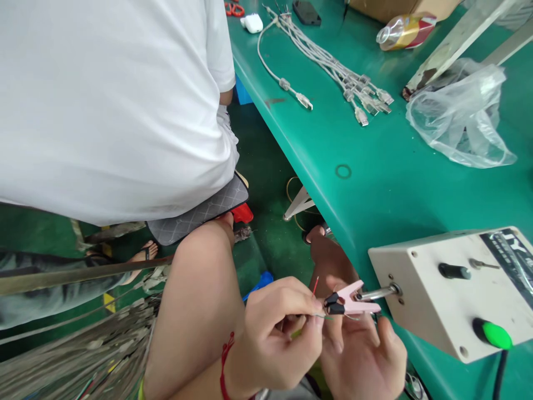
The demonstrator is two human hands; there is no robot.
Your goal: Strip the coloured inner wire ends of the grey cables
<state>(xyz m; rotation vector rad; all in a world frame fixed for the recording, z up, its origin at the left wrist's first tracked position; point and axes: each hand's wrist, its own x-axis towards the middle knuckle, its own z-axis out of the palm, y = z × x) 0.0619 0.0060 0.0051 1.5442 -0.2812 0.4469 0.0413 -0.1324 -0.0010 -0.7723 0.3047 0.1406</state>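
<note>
My left hand (285, 330), with a red string at the wrist, pinches the end of a cable between thumb and fingertips. A thin red wire (315, 286) sticks up from the pinch and a green wire (325, 317) points right. Just beside the fingertips is a pink clip (352, 298) with black-covered jaws, mounted on the metal shaft (378, 293) of a beige machine box (441, 300). Below the clip, my right hand (362, 350) is palm up with its fingers apart, partly hidden behind the clip. Most of the cable is hidden by my left hand.
White USB cables (325, 64) lie on the green table (375, 194), with a plastic bag (462, 119), a bottle (406, 31) and a black phone (307, 12). A person in a white shirt (112, 105) sits close on the left. Bundled cables (95, 350) are at lower left.
</note>
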